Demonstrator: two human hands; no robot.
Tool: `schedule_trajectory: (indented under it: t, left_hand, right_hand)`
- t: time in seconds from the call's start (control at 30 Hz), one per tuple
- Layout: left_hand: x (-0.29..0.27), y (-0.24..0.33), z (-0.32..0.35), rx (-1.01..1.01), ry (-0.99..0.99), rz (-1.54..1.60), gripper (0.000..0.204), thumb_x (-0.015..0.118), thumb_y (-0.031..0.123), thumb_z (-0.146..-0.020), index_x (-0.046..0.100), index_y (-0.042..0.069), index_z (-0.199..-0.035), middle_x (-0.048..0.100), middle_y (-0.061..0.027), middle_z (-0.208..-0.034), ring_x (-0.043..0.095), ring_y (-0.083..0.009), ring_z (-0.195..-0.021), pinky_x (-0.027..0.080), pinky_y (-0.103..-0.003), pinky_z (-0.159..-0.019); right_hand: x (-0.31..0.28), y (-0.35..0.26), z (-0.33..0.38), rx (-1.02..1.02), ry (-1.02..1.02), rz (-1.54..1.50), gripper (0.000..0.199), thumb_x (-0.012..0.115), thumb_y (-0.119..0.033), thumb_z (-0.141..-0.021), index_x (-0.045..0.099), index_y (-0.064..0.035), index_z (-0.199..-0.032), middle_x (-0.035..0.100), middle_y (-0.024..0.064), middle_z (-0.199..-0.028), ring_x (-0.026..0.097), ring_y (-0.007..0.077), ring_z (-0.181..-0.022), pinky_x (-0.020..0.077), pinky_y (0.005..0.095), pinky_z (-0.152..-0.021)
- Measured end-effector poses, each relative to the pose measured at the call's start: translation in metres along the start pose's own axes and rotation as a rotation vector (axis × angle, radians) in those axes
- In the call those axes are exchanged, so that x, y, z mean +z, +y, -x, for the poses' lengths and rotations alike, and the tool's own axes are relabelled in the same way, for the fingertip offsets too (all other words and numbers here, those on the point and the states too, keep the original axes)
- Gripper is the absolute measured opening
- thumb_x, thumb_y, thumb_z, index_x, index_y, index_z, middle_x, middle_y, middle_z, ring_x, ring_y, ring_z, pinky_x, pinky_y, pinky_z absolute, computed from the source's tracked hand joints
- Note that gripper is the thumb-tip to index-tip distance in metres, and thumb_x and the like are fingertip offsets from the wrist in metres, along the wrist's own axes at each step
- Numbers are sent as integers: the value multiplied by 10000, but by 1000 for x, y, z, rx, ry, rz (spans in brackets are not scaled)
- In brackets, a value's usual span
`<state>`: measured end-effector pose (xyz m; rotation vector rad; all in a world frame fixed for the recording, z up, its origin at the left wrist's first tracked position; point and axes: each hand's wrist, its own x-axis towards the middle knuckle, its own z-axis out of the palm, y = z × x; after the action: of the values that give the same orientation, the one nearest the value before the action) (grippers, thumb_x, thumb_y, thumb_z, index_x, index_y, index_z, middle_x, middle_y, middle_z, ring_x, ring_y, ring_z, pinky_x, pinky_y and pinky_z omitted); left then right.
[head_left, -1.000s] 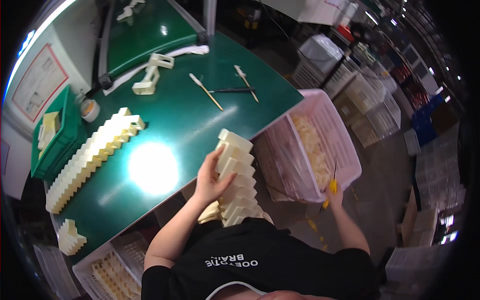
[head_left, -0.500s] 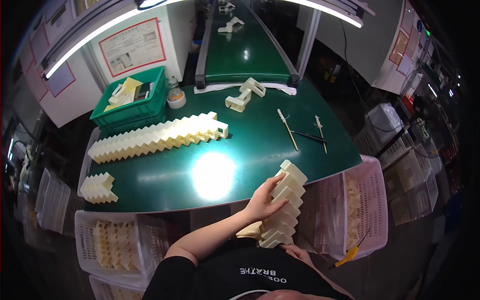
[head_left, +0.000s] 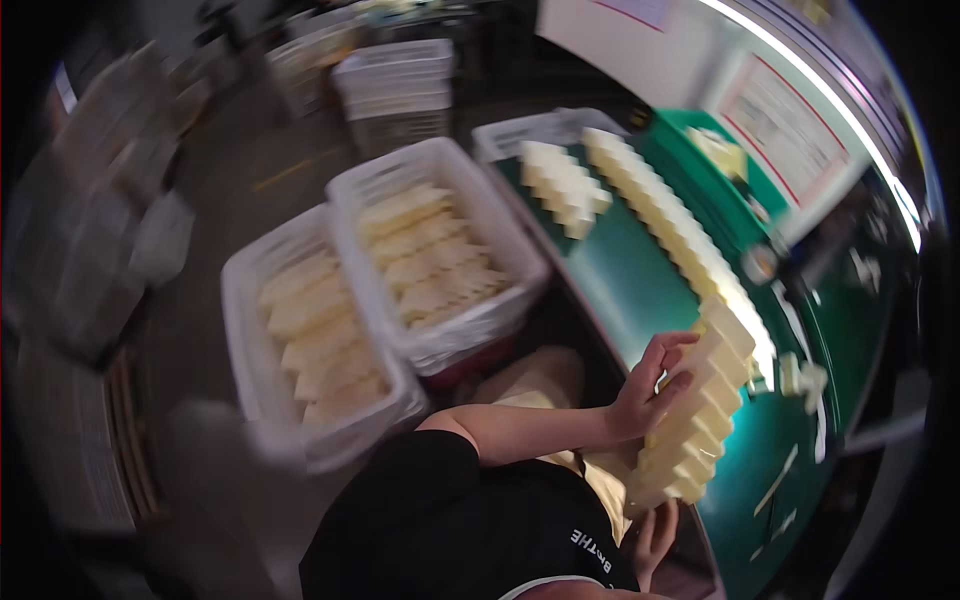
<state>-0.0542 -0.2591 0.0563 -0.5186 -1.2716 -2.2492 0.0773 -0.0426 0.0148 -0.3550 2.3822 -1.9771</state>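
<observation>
While left hand [head_left: 648, 392] grips side of cream zigzag stack [head_left: 705, 390], fingers bent against it, right hand [head_left: 655, 532] meets its lower end; cannot tell whether those fingers grip. Stack slants over edge of green table [head_left: 622, 290]. At left, white crates [head_left: 350, 230] holding cream rows [head_left: 430, 262].

Two hands [head_left: 648, 397] [head_left: 655, 538]; one held stack [head_left: 700, 400]; two tabletop stacks [head_left: 563, 188] [head_left: 688, 240].

wide head cam faces dn, nr hands [head_left: 645, 400] & bench [head_left: 630, 288].
</observation>
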Motion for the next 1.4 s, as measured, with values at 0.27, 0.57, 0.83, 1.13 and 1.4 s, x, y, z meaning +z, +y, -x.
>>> schedule_trajectory:
  t: [0.27,0.57,0.83,1.13,1.4]
  left_hand:
    - [-186,145,103,266,1026,-472,479,548,95,-945,332,60,-1372,502,2,-994,473,-78,-826,415,-215,-713]
    - [-412,231,322,104,1645,-233,431,612,174,-829,505,-52,-1180,600,-117,-1093,603,-206,-940,497,-350,-806]
    - [-551,193,397,-20,1841,-129,306,655,147,-784,636,-45,-1022,659,-119,-955,628,-207,-806,515,-353,-698]
    - [-547,196,380,-93,1799,-9,391,666,78,-794,574,-16,-1162,638,-110,-1094,608,-217,-1006,477,-331,-853]
    - [-566,195,378,-60,1688,157,364,646,98,-832,546,29,-1175,630,-85,-1084,608,-202,-981,495,-341,-826]
  right_hand:
    - [180,-73,-127,-525,-767,353,261,555,14,-882,534,54,-1138,581,178,-1179,593,238,-991,466,306,-864]
    - [488,-19,-71,-521,-1181,450,342,586,-163,-884,476,-91,-1199,666,175,-948,646,408,-855,514,470,-772]
    - [625,85,-59,-433,-1351,639,336,576,-271,-879,551,-104,-1170,664,193,-994,636,385,-942,509,453,-822]
    - [691,133,-75,-257,-1234,791,490,639,-356,-842,533,-107,-1250,673,172,-1035,626,340,-1040,475,416,-904]
    - [686,109,-75,-268,-1136,885,780,672,-361,-816,311,2,-1406,488,255,-1330,502,379,-1223,386,459,-1037]
